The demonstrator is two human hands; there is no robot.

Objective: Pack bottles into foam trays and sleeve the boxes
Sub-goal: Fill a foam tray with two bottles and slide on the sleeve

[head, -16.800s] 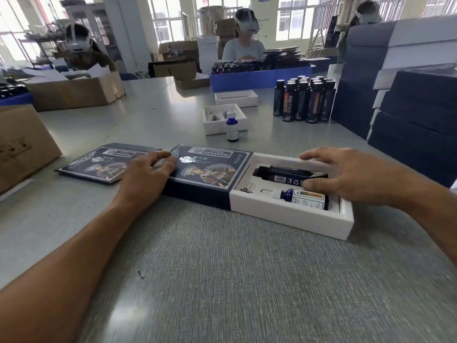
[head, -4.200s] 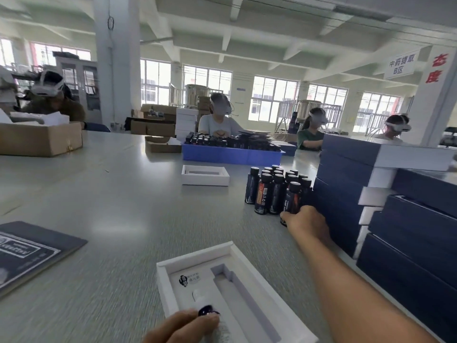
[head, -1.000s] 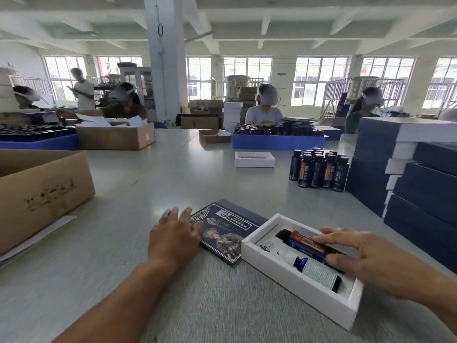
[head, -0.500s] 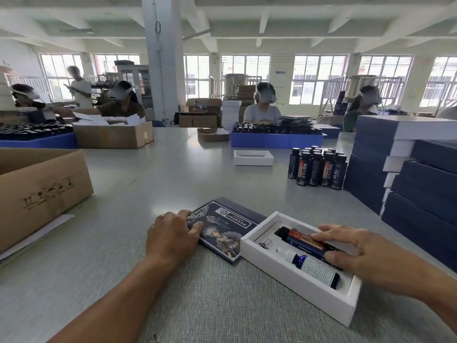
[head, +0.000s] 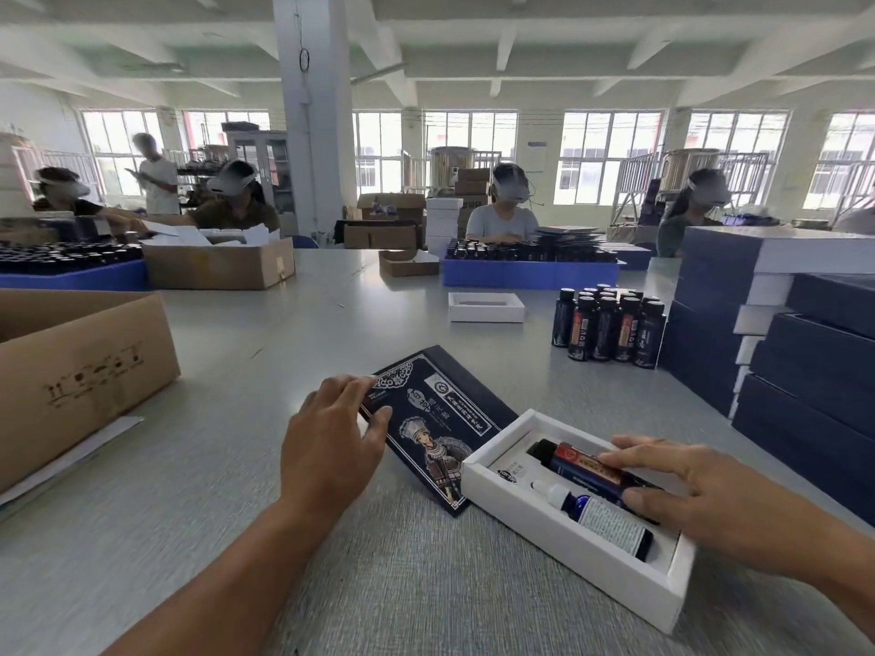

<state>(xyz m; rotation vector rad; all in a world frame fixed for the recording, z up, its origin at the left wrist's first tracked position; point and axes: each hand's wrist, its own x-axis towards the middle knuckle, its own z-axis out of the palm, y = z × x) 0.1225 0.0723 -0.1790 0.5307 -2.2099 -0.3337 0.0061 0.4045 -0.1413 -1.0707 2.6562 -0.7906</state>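
Two bottles (head: 597,494) in white tray (head: 558,558)

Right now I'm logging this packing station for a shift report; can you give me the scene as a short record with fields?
tray: white foam tray on the grey table, not yet sleeved
contents: dark bottle and blue dropper bottle, lying side by side
right hand: fingers resting on the dark bottle
left hand: holding the printed sleeve at its far end
spare stock: standing bottles, empty tray
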